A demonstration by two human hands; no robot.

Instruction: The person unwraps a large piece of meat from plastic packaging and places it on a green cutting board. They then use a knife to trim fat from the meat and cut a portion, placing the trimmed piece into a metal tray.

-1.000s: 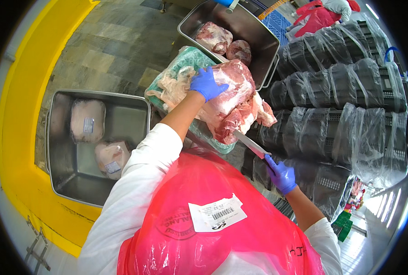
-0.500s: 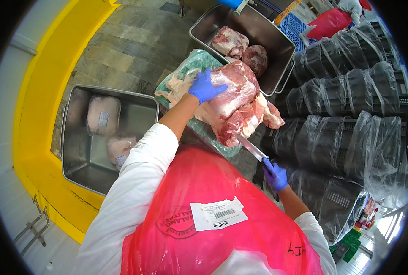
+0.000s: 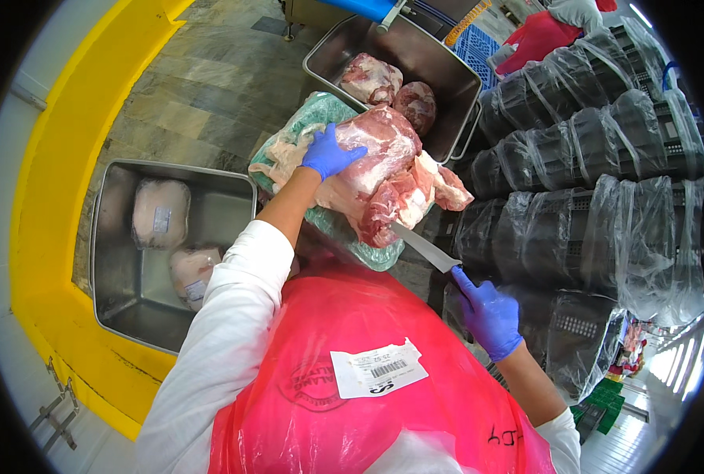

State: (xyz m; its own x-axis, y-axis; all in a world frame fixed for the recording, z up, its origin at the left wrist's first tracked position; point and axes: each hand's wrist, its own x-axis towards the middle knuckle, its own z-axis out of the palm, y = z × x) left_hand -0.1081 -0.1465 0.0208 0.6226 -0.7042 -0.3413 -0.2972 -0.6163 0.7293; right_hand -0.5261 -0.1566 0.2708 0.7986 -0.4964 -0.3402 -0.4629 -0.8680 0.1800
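My left hand [image 3: 331,156], in a blue glove, rests with fingers spread on a large piece of raw meat [image 3: 376,148] with pale fat and ragged red trimmings. The meat lies on crumpled green plastic [image 3: 301,118]. My right hand [image 3: 490,320], also gloved, grips a long knife [image 3: 423,245] by its handle, its blade pointing up-left with the tip touching the lower end of the meat. A red plastic apron covers my front.
A steel tub [image 3: 135,308] holds wrapped pale cuts at left; another [image 3: 463,75] behind holds red cuts. Plastic-covered dark crates [image 3: 565,237] stack at right. A yellow barrier [image 3: 48,197] edges the tiled floor [image 3: 178,79]. A co-worker [image 3: 534,43] is at top right.
My hands keep nearly the same positions relative to the meat and knife, with slight shifts of the right wrist. The whole view has swayed a little.
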